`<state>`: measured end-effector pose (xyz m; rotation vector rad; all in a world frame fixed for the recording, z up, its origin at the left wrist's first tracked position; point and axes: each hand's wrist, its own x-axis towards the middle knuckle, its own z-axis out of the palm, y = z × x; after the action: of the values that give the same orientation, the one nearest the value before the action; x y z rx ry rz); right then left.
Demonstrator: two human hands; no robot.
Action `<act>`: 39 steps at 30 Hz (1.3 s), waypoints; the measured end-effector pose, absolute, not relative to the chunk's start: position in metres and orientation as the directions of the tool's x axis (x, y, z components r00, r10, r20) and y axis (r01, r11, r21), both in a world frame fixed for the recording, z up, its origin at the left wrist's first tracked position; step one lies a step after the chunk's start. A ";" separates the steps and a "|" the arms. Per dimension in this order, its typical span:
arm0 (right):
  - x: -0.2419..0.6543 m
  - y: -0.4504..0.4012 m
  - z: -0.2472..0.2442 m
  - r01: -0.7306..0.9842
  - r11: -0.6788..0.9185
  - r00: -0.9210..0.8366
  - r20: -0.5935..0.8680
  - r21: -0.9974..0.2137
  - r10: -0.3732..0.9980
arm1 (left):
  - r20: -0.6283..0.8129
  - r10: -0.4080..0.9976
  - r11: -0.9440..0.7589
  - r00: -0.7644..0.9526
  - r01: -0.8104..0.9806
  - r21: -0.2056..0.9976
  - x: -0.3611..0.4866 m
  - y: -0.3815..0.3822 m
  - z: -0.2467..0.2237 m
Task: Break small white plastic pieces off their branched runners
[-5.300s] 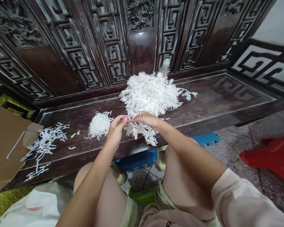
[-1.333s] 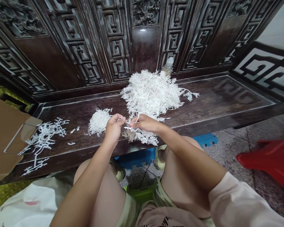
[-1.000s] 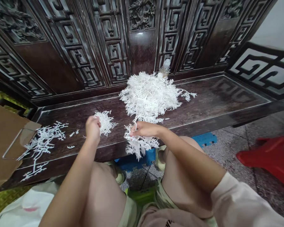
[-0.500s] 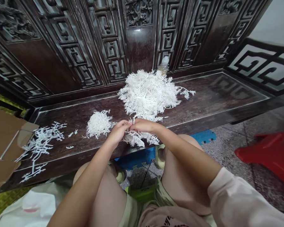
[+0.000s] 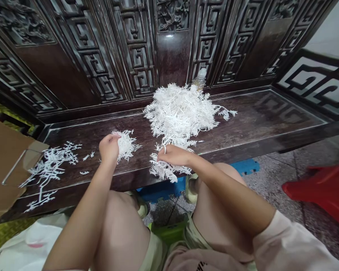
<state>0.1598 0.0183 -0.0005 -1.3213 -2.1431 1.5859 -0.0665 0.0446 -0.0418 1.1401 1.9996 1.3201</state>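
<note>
My left hand (image 5: 109,147) is at the left edge of a small pile of loose white plastic sprigs (image 5: 127,145). Its fingertips are pinched together, and whatever may be between them is too small to make out. My right hand (image 5: 173,155) is closed on a white branched plastic sprig (image 5: 164,173) that hangs below the fingers over the bench's front edge. Just behind that hand rises a large heap of white sprigs (image 5: 182,111), its lower edge partly hidden by the hand.
Bare white stems (image 5: 52,163) lie at the left beside a cardboard box (image 5: 8,165). A clear bottle (image 5: 200,78) stands behind the heap on the dark wooden bench (image 5: 260,120). A red plastic stool (image 5: 319,192) is on the floor at the right.
My left hand has moved left, away from my right hand, to the small pile. The right hand stays nearly in place, still holding the sprig. The view has shifted slightly.
</note>
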 end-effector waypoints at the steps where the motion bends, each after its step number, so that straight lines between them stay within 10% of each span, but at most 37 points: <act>1: 0.159 0.018 -0.002 0.542 0.032 -0.588 -0.352 -0.840 0.728 | -0.021 0.837 0.271 -0.547 0.381 0.884 -0.078 0.048 -0.048; 5: 0.153 0.027 -0.010 0.477 -0.038 -0.547 -0.330 -0.878 0.770 | -0.209 0.797 0.454 -0.566 0.334 0.826 -0.096 0.058 -0.069; 10: 0.148 0.035 -0.015 0.412 -0.090 -0.463 -0.294 -0.907 0.836 | -0.059 0.763 0.486 -0.644 0.512 0.708 -0.075 0.058 -0.066; 16: 0.147 0.037 -0.015 0.294 -0.166 -0.394 -0.278 -0.941 0.876 | -0.243 0.969 0.208 0.055 0.357 0.911 -0.026 0.034 -0.039; 20: 0.149 0.037 -0.011 0.166 -0.199 -0.330 -0.245 -0.966 0.912 | -0.151 0.971 0.078 0.186 0.349 0.934 -0.003 0.015 -0.025; 39: 0.152 0.031 -0.001 0.084 -0.233 -0.459 -0.245 -0.969 0.854 | -0.158 0.974 0.130 0.160 0.173 0.976 -0.017 0.017 -0.012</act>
<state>0.1522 0.0311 -0.0008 -1.1444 -1.4533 1.7500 -0.0174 0.0170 -0.0122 1.2933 1.2597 0.8932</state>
